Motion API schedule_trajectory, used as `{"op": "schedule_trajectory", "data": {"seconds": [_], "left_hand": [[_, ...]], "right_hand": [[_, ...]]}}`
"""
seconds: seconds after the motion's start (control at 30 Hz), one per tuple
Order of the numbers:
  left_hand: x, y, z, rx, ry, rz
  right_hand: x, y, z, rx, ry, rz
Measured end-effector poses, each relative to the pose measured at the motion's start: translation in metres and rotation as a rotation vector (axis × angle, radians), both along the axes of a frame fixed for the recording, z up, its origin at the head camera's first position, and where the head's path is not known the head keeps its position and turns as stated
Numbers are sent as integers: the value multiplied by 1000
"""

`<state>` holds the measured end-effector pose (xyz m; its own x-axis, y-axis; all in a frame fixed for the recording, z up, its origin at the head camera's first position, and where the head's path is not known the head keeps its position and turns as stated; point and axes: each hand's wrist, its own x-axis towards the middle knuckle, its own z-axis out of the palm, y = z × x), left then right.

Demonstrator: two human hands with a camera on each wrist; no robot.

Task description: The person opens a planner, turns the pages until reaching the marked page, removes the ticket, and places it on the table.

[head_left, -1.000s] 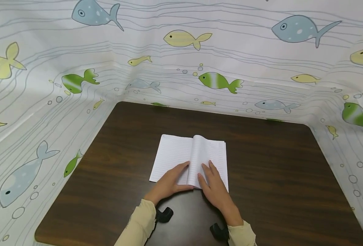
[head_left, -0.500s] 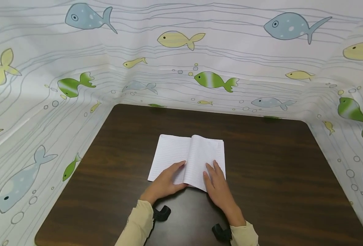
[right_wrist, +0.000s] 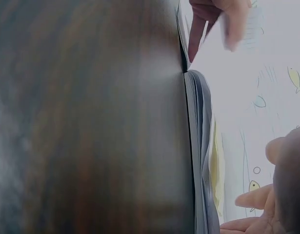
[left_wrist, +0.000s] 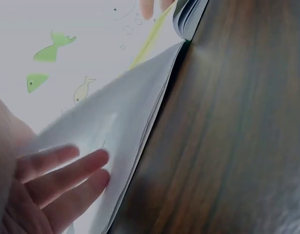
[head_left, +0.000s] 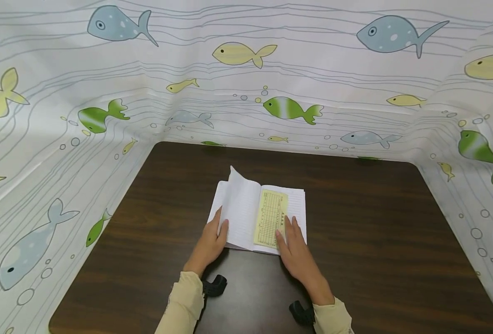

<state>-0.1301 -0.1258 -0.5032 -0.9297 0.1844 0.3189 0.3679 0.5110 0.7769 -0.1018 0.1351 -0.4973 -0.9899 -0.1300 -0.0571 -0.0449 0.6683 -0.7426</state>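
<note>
An open lined notebook lies on the dark wooden table. On its right-hand page is a yellow printed slip with a grid. My left hand holds a white page on the left side, thumb on one face and fingers on the other. That page stands partly raised, its far corner sticking up; in the left wrist view, the fingers lie against it. My right hand rests with extended fingers on the slip's right edge and the right-hand page.
A dark brown table surrounds the notebook. White fish-patterned sheeting rises behind the table and along both sides. Black wrist devices sit under the cuffs.
My left hand has moved left, turning the page over from right to left. The yellow slip now shows on the right-hand side. My right hand has shifted slightly right since the first frame.
</note>
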Motion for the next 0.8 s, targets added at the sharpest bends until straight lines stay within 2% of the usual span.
{"op": "schedule_trajectory", "data": {"seconds": [0.07, 0.27, 0.37, 0.47, 0.53, 0.63, 0.8], "left_hand": [[-1, 1, -1, -25, 15, 44], [0, 2, -5, -84, 24, 79], [0, 1, -4, -78, 52, 183], [0, -1, -1, 15, 83, 333], [-1, -2, 1, 86, 105, 409], [-3, -3, 4, 130, 131, 468], [-3, -4, 5, 71, 151, 515]], "right_hand": [[1, 0, 0, 8, 1, 6], [1, -1, -2, 29, 0, 24], [1, -1, -2, 37, 5, 31], [1, -1, -1, 46, 7, 34], [0, -1, -1, 49, 9, 34], [0, -1, -1, 55, 13, 35], [0, -2, 0, 55, 23, 35]]}}
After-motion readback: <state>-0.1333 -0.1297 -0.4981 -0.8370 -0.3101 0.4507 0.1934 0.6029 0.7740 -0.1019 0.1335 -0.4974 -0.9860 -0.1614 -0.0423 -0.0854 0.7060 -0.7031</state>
